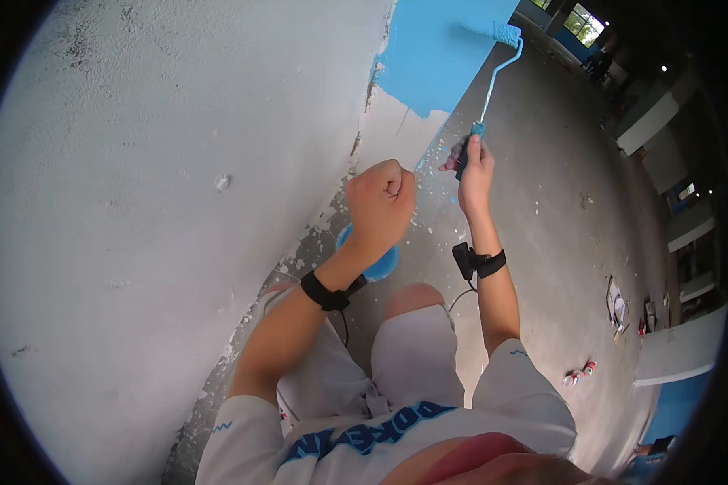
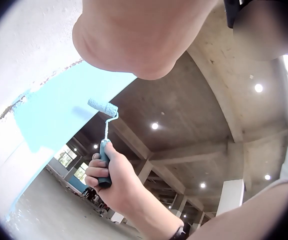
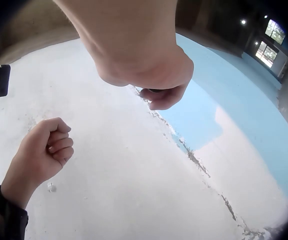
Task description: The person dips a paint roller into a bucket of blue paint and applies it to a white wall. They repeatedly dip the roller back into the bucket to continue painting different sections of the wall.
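The right hand grips the dark handle of a paint roller, thumb along the handle. In the left wrist view the blue-coated roller is beside the blue-painted part of the wall, above the right hand. The left hand is curled into a fist with nothing visible in it, over a blue bucket that it partly hides. In the right wrist view the left fist is in front of the white wall, and the right hand hides most of the handle.
A cracked corner line runs between two wall faces. The grey floor has paint spots near the wall. Litter and a red-and-white item lie on the floor at the right. White pillars stand farther off.
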Demonstrator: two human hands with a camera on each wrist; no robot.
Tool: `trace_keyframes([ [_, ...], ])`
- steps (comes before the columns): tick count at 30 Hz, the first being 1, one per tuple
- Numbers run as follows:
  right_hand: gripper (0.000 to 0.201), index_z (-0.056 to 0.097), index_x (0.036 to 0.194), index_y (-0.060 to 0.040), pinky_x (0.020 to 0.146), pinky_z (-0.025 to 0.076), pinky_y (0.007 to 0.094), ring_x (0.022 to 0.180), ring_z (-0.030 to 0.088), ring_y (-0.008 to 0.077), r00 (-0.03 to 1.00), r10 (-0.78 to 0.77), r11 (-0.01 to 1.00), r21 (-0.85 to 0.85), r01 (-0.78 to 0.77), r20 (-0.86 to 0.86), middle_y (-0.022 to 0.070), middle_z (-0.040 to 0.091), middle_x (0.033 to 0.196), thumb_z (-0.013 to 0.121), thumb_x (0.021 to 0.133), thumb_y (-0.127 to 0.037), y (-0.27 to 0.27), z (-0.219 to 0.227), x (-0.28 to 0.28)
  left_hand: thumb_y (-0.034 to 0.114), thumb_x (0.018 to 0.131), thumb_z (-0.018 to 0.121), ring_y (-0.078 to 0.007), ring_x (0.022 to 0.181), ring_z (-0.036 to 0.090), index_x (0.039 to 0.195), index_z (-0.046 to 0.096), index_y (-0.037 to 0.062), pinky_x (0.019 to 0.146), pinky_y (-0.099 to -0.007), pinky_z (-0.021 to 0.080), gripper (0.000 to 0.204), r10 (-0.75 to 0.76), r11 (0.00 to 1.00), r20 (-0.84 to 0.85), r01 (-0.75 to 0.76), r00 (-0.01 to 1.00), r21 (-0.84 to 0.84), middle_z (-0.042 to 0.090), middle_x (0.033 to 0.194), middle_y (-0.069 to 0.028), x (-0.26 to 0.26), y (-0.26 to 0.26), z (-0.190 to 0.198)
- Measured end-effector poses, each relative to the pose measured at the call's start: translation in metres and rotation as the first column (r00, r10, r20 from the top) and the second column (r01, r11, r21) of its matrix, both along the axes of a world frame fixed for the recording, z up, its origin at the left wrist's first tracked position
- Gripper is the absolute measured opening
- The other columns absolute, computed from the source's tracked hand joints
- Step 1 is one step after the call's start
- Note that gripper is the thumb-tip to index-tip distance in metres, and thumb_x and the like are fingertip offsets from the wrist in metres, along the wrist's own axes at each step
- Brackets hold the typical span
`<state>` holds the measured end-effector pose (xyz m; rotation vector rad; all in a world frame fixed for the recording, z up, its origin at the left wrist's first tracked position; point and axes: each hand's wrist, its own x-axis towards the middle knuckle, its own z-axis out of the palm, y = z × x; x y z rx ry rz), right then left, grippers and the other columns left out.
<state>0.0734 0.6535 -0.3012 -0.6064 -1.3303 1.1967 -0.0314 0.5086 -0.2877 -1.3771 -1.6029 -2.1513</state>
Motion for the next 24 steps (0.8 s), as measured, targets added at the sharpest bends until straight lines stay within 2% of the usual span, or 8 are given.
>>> trace_keyframes([
  [4,0.039,0.044,0.08,-0.0063,0.041,0.035,0.0258,0.045,0.039,0.0084,0.991,0.128,0.986,-0.103,-0.131,-0.036,-0.0003,0.04,0.059,0.04,0.101,-0.039,0.024,-0.022,-0.013,-0.004,0.074,0.056,-0.0101,0.05,0.021,0.059,0.024,0.0035,0.043,-0.0292,0.02,0.035,-0.006,0.999,0.017,0.007,1.0,-0.039,0.021,0.051,-0.0043,0.0,-0.001,0.001],
  [6,0.039,0.042,0.078,-0.0079,0.038,0.031,0.0257,0.042,0.036,0.0083,0.988,-0.047,0.992,-0.108,0.064,0.147,-0.0018,0.039,0.057,0.039,0.102,-0.038,0.034,-0.066,-0.017,-0.001,0.074,0.056,-0.0108,0.044,0.023,0.057,0.026,0.003,0.042,-0.0323,0.021,0.034,-0.059,0.979,0.29,0.112,0.955,-0.17,0.021,0.049,-0.0053,-0.005,-0.007,0.006],
  [10,0.039,0.039,0.076,-0.0092,0.035,0.03,0.0255,0.038,0.036,0.0085,0.913,-0.21,0.972,-0.026,0.233,0.351,-0.0039,0.036,0.052,0.037,0.102,-0.038,0.033,-0.176,-0.014,0.0,0.075,0.055,-0.0039,0.051,0.022,0.057,0.023,0.0052,0.043,-0.0283,0.018,0.037,-0.123,0.969,0.49,0.212,0.863,-0.13,0.02,0.05,0.002,-0.025,-0.012,0.014],
  [14,0.039,0.039,0.075,-0.0091,0.035,0.031,0.0263,0.038,0.038,0.0089,0.895,-0.143,0.967,-0.132,0.217,0.423,-0.003,0.037,0.052,0.036,0.102,-0.038,0.007,-0.246,-0.002,0.0,0.077,0.055,-0.0029,0.052,0.02,0.057,0.023,0.0108,0.045,-0.0257,0.016,0.039,-0.154,0.972,0.569,0.226,0.807,-0.058,0.023,0.053,0.0069,-0.032,-0.011,0.013],
  [17,0.039,0.039,0.076,-0.0092,0.034,0.031,0.0269,0.038,0.037,0.0091,0.895,-0.087,0.957,-0.214,0.197,0.437,-0.0024,0.037,0.052,0.037,0.101,-0.038,-0.008,-0.262,0.002,0.001,0.079,0.056,-0.0034,0.052,0.02,0.057,0.025,0.0145,0.047,-0.0251,0.015,0.041,-0.171,0.971,0.615,0.238,0.77,-0.029,0.025,0.054,0.0074,-0.036,-0.014,0.015],
  [20,0.039,0.038,0.076,-0.0096,0.034,0.027,0.0261,0.038,0.034,0.0081,0.943,-0.002,0.903,-0.405,0.145,0.333,-0.0028,0.035,0.053,0.038,0.101,-0.039,-0.03,-0.252,0.009,0.002,0.079,0.057,-0.0042,0.051,0.021,0.056,0.026,0.0147,0.047,-0.0251,0.016,0.04,-0.183,0.973,0.61,0.231,0.771,-0.001,0.027,0.053,0.0067,-0.04,-0.017,0.012],
  [22,0.039,0.038,0.076,-0.01,0.034,0.023,0.0248,0.039,0.032,0.0069,0.978,0.028,0.818,-0.567,0.097,0.208,-0.0035,0.033,0.054,0.04,0.101,-0.039,-0.041,-0.24,0.012,0.003,0.079,0.057,-0.0046,0.051,0.022,0.056,0.027,0.0146,0.047,-0.0252,0.017,0.04,-0.2,0.972,0.607,0.235,0.769,0.023,0.028,0.053,0.0062,-0.045,-0.019,0.013],
  [24,0.039,0.037,0.076,-0.0101,0.034,0.021,0.0244,0.039,0.031,0.0065,0.977,0.047,0.814,-0.575,0.083,0.207,-0.0038,0.032,0.054,0.04,0.101,-0.04,-0.052,-0.226,0.02,0.004,0.079,0.058,-0.0053,0.051,0.023,0.055,0.029,0.0141,0.047,-0.0258,0.019,0.039,-0.191,0.978,0.586,0.205,0.787,0.043,0.03,0.053,0.0056,-0.048,-0.022,0.016],
])
